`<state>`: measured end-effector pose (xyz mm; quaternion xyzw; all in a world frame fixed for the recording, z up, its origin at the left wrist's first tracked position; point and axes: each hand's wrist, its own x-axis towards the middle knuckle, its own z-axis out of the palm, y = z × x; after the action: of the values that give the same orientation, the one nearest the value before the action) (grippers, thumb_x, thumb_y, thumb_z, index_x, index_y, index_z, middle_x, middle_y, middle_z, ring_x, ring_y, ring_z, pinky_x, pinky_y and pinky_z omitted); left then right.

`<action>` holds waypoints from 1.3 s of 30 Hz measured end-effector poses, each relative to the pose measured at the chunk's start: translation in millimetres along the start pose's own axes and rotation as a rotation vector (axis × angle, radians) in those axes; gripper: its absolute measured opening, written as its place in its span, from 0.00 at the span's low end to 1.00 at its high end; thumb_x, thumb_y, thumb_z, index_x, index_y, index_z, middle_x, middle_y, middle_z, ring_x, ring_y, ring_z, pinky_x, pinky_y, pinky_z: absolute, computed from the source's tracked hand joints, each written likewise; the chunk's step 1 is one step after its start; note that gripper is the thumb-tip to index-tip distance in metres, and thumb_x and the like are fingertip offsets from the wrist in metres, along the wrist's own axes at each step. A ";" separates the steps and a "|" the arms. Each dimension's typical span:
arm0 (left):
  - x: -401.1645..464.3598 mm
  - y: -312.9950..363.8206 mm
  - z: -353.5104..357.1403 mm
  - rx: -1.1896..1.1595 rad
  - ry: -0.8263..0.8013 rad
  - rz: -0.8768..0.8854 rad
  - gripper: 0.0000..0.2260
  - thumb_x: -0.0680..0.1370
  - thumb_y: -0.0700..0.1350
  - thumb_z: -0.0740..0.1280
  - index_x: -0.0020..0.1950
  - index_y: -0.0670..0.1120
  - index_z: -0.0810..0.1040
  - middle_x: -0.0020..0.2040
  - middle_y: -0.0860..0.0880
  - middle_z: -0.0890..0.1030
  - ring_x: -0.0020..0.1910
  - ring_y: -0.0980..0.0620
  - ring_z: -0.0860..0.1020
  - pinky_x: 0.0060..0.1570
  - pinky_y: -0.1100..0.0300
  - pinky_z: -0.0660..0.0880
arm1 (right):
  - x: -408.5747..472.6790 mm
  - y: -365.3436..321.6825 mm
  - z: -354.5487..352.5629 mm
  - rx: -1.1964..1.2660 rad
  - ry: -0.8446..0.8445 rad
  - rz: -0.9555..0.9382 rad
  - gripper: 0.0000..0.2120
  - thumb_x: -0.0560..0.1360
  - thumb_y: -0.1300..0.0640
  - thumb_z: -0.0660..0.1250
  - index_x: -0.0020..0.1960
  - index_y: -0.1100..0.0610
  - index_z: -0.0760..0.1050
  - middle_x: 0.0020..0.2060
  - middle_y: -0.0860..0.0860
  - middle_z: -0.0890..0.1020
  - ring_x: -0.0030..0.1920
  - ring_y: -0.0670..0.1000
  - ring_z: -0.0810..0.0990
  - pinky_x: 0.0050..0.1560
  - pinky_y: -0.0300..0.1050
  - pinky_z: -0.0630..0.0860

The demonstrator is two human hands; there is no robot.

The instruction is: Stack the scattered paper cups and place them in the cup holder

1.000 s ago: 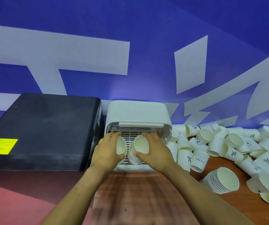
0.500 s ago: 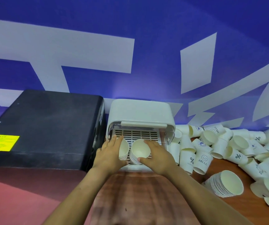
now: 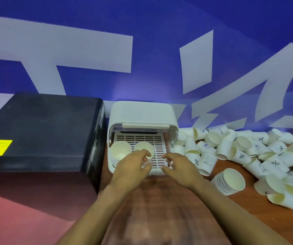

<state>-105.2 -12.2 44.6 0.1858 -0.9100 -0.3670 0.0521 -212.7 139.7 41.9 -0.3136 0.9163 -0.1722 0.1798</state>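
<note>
The white cup holder (image 3: 143, 113) stands against the blue wall with its clear lid raised and a slotted tray inside. Two stacks of paper cups stand in it: the left stack (image 3: 120, 150) at the left wall and the middle stack (image 3: 143, 149) beside it. My left hand (image 3: 133, 165) pinches the rim of the middle stack. My right hand (image 3: 179, 164) hovers over the tray's right part, fingers apart, holding nothing. A third stack (image 3: 230, 181) lies on its side on the table to the right.
A pile of several loose paper cups (image 3: 244, 152) covers the wooden table (image 3: 159, 209) at the right. A large black box (image 3: 39, 131) with a yellow label stands directly left of the holder. The blue wall is close behind.
Both stacks now stand in the holder's left half. My right hand has let go of the middle stack and drawn back to the right. My left hand shifted from the left stack to the middle one.
</note>
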 end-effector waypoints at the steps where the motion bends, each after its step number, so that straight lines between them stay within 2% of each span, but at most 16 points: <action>1: 0.1 4.3 6.1 -0.005 -0.010 0.015 0.12 0.76 0.49 0.65 0.59 0.55 0.75 0.52 0.57 0.78 0.52 0.57 0.76 0.53 0.56 0.75 | -1.2 5.1 -5.3 -0.002 0.009 0.013 0.18 0.75 0.47 0.65 0.64 0.48 0.72 0.57 0.45 0.78 0.50 0.44 0.76 0.50 0.41 0.72; 3: 1.3 14.3 18.9 -0.012 -0.038 0.043 0.12 0.76 0.49 0.65 0.60 0.55 0.75 0.52 0.57 0.79 0.52 0.57 0.77 0.53 0.56 0.75 | -2.2 17.7 -17.7 0.003 0.016 0.047 0.16 0.75 0.46 0.65 0.61 0.47 0.74 0.53 0.44 0.79 0.47 0.44 0.76 0.49 0.42 0.73; 9: 26.0 53.6 60.2 -0.025 -0.162 0.072 0.15 0.76 0.49 0.65 0.62 0.53 0.74 0.57 0.53 0.78 0.54 0.54 0.76 0.54 0.58 0.74 | 1.3 78.4 -72.8 0.015 0.046 0.123 0.13 0.74 0.47 0.66 0.57 0.48 0.76 0.47 0.44 0.81 0.47 0.47 0.79 0.52 0.47 0.75; 17: 76.9 101.7 127.8 0.078 -0.187 -0.051 0.18 0.76 0.51 0.65 0.65 0.52 0.70 0.61 0.50 0.76 0.58 0.50 0.75 0.55 0.56 0.73 | 22.4 199.8 -132.3 -0.002 0.018 0.248 0.13 0.75 0.49 0.66 0.57 0.51 0.76 0.47 0.48 0.83 0.43 0.48 0.79 0.47 0.45 0.76; 19: 88.3 106.2 147.1 0.090 -0.184 -0.100 0.19 0.76 0.52 0.65 0.66 0.51 0.69 0.61 0.49 0.75 0.58 0.49 0.75 0.55 0.55 0.73 | 31.2 226.0 -131.2 0.028 -0.024 0.266 0.13 0.74 0.48 0.67 0.56 0.52 0.77 0.46 0.49 0.82 0.43 0.49 0.79 0.48 0.47 0.76; 22: 103.2 108.8 175.2 0.098 -0.175 -0.174 0.21 0.77 0.53 0.65 0.68 0.51 0.68 0.63 0.48 0.75 0.60 0.49 0.75 0.56 0.56 0.72 | 43.5 256.9 -118.8 0.035 -0.119 0.291 0.13 0.74 0.46 0.66 0.54 0.52 0.76 0.46 0.48 0.79 0.48 0.50 0.77 0.47 0.44 0.70; 25: 115.8 109.7 198.0 0.107 -0.158 -0.252 0.23 0.77 0.53 0.65 0.69 0.49 0.66 0.65 0.47 0.74 0.61 0.48 0.75 0.57 0.55 0.73 | 54.8 282.2 -99.1 0.018 -0.179 0.330 0.16 0.73 0.39 0.64 0.54 0.48 0.74 0.50 0.48 0.78 0.54 0.51 0.76 0.54 0.46 0.71; 26: 119.8 109.9 204.3 0.104 -0.163 -0.281 0.23 0.77 0.53 0.65 0.70 0.49 0.66 0.66 0.47 0.73 0.61 0.47 0.74 0.58 0.54 0.73 | 57.9 286.8 -93.2 0.012 -0.222 0.339 0.18 0.73 0.38 0.64 0.55 0.49 0.74 0.49 0.47 0.77 0.55 0.51 0.76 0.53 0.46 0.70; 28: 126.6 109.7 214.2 0.111 -0.197 -0.327 0.24 0.77 0.52 0.64 0.72 0.49 0.64 0.67 0.46 0.72 0.63 0.47 0.73 0.60 0.53 0.73 | 62.6 291.5 -82.6 0.039 -0.297 0.342 0.18 0.73 0.37 0.63 0.51 0.50 0.74 0.45 0.47 0.75 0.51 0.50 0.75 0.50 0.45 0.69; 30: 132.4 108.8 222.8 0.142 -0.228 -0.358 0.26 0.77 0.52 0.64 0.72 0.48 0.62 0.66 0.45 0.72 0.63 0.46 0.73 0.60 0.51 0.73 | 66.4 295.9 -73.2 0.087 -0.320 0.336 0.17 0.72 0.34 0.63 0.37 0.47 0.70 0.37 0.45 0.74 0.46 0.50 0.75 0.48 0.45 0.70; 31: 135.8 108.7 226.9 0.163 -0.234 -0.371 0.26 0.77 0.53 0.64 0.72 0.48 0.61 0.66 0.45 0.72 0.62 0.46 0.73 0.60 0.50 0.73 | 68.4 297.6 -70.4 0.107 -0.326 0.330 0.19 0.71 0.33 0.63 0.34 0.47 0.67 0.34 0.44 0.73 0.45 0.50 0.75 0.48 0.45 0.70; 32: 139.1 108.1 230.6 0.188 -0.235 -0.383 0.27 0.76 0.54 0.64 0.72 0.48 0.61 0.64 0.45 0.73 0.61 0.46 0.74 0.59 0.50 0.74 | 71.7 300.6 -66.4 0.112 -0.347 0.333 0.20 0.70 0.32 0.63 0.34 0.47 0.69 0.35 0.44 0.74 0.46 0.51 0.76 0.48 0.45 0.71; 34: 145.4 108.4 236.7 0.229 -0.230 -0.401 0.30 0.76 0.56 0.65 0.73 0.47 0.59 0.63 0.45 0.73 0.60 0.46 0.75 0.58 0.49 0.74 | 79.3 304.4 -59.9 0.164 -0.387 0.346 0.23 0.68 0.29 0.63 0.47 0.48 0.76 0.44 0.47 0.79 0.51 0.51 0.78 0.52 0.46 0.72; 35: 148.3 109.4 239.7 0.232 -0.230 -0.410 0.31 0.75 0.56 0.65 0.73 0.47 0.58 0.62 0.45 0.74 0.60 0.46 0.75 0.58 0.50 0.75 | 82.6 305.1 -57.3 0.217 -0.397 0.370 0.27 0.67 0.28 0.63 0.53 0.48 0.77 0.45 0.47 0.80 0.49 0.51 0.79 0.52 0.46 0.74; 37: 152.9 111.8 245.2 0.227 -0.226 -0.433 0.34 0.74 0.57 0.67 0.74 0.47 0.55 0.60 0.45 0.75 0.58 0.46 0.76 0.56 0.51 0.75 | 88.1 303.9 -53.4 0.328 -0.408 0.389 0.25 0.67 0.29 0.64 0.48 0.49 0.78 0.35 0.46 0.79 0.38 0.49 0.78 0.47 0.44 0.76; 39: 154.9 114.5 249.7 0.232 -0.223 -0.447 0.35 0.73 0.57 0.68 0.73 0.48 0.54 0.59 0.46 0.76 0.57 0.46 0.77 0.54 0.51 0.76 | 91.8 301.7 -47.9 0.386 -0.427 0.378 0.24 0.68 0.31 0.65 0.43 0.53 0.79 0.31 0.48 0.78 0.34 0.49 0.76 0.42 0.44 0.75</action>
<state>-340.6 167.2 -64.2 0.3451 -0.8825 -0.2810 -0.1521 -456.2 315.4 -65.7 -0.1275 0.8505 -0.2365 0.4523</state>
